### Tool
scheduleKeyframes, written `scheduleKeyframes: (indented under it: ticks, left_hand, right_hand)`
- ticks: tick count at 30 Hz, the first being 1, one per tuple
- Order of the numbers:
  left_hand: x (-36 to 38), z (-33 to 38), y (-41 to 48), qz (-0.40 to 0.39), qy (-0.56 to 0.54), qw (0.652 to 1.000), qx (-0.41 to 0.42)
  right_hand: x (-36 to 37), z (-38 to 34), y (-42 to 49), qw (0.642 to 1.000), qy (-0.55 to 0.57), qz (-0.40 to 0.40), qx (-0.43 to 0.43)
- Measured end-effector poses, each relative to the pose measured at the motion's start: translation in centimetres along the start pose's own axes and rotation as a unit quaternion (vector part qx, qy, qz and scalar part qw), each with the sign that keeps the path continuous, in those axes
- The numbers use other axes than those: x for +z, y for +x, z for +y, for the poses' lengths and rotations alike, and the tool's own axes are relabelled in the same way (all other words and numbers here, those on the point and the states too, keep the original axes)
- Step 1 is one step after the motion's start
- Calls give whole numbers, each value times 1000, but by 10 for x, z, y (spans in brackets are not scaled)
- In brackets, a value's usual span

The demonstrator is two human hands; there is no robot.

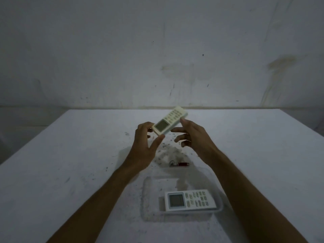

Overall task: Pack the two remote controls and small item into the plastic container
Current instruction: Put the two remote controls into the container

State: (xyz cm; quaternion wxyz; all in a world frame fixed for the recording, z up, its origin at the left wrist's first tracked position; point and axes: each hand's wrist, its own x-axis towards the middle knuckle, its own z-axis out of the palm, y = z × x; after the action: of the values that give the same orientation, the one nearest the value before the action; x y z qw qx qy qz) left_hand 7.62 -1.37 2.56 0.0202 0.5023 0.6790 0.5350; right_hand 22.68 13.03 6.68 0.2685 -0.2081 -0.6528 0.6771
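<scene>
A cream remote control (pixel 169 122) with a small screen is held tilted in the air above the white table (pixel 70 155). My left hand (pixel 145 146) grips its screen end between thumb and fingers. My right hand (pixel 191 135) touches the remote's far side with the thumb, its other fingers spread. A second white remote (pixel 190 200) lies flat inside the clear plastic container (pixel 146 199) near me. A small red item with a metal ring (pixel 180 163) lies on the table just beyond the container, under my hands.
The table's back edge meets a stained white wall (pixel 157 50). Dark specks and scuff marks (pixel 168 151) cover the table's middle. My forearms reach in from the bottom on either side of the container.
</scene>
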Motion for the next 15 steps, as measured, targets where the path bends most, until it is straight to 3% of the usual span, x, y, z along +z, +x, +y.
scheduleKeyframes:
  ticks: [2, 4, 7, 10, 15]
  left_hand:
    - [2, 2, -2, -40, 11, 999, 17]
    - [-2, 7, -3, -76, -10, 997, -7]
    - [-11, 10, -1, -69, -125, 989, -44]
    - [-16, 14, 7, -33, -260, 958, -119]
    - [-22, 19, 7, -36, -250, 953, -169]
  right_hand:
    - [6, 3, -3, 998, 58, 2, -30]
    - [7, 6, -2, 998, 50, 2, -48]
    - [1, 5, -5, 996, -43, -67, -38]
    - [5, 5, -11, 974, -189, -125, -30]
    - [21, 0, -19, 948, -282, -141, -47]
